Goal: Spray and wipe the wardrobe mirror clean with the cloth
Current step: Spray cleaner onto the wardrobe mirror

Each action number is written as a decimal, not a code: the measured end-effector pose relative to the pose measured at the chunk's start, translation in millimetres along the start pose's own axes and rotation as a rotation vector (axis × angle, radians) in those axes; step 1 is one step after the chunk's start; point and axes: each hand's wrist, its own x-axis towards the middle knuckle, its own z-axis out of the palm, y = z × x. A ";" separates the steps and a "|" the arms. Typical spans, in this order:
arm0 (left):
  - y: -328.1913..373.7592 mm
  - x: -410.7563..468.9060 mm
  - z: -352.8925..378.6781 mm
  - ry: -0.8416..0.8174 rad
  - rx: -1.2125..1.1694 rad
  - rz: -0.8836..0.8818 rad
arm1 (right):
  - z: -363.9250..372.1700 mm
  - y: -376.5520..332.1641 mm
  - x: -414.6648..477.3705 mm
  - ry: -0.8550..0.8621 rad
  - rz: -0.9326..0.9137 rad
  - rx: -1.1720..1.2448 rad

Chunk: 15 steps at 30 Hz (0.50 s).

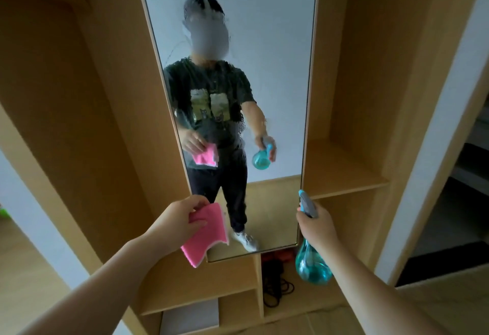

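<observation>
— What are we holding?
— Our left hand (177,218) pinches the pink cloth (205,234); our right hand (316,225) grips the teal spray bottle (312,266).
— And the mirror (277,43)?
— Just beyond us, droplets across its middle.

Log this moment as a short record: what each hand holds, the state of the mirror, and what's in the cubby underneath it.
left hand: pinches pink cloth, which hangs in front of the mirror's lower left corner
right hand: grips teal spray bottle, nozzle end up, beside the mirror's right edge
mirror: spray droplets and runs across the upper and middle centre
wiping: not yet begun
cubby below: tangled black cables
surround: light wooden wardrobe
</observation>
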 end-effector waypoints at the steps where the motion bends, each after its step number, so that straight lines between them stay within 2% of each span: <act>1: -2.3 -0.4 2.4 -0.004 -0.005 -0.004 | 0.4 3.1 0.3 0.002 0.010 -0.002; 15: -19.3 -1.5 2.6 0.003 -0.014 -0.014 | 4.5 10.1 -4.9 0.060 0.018 0.047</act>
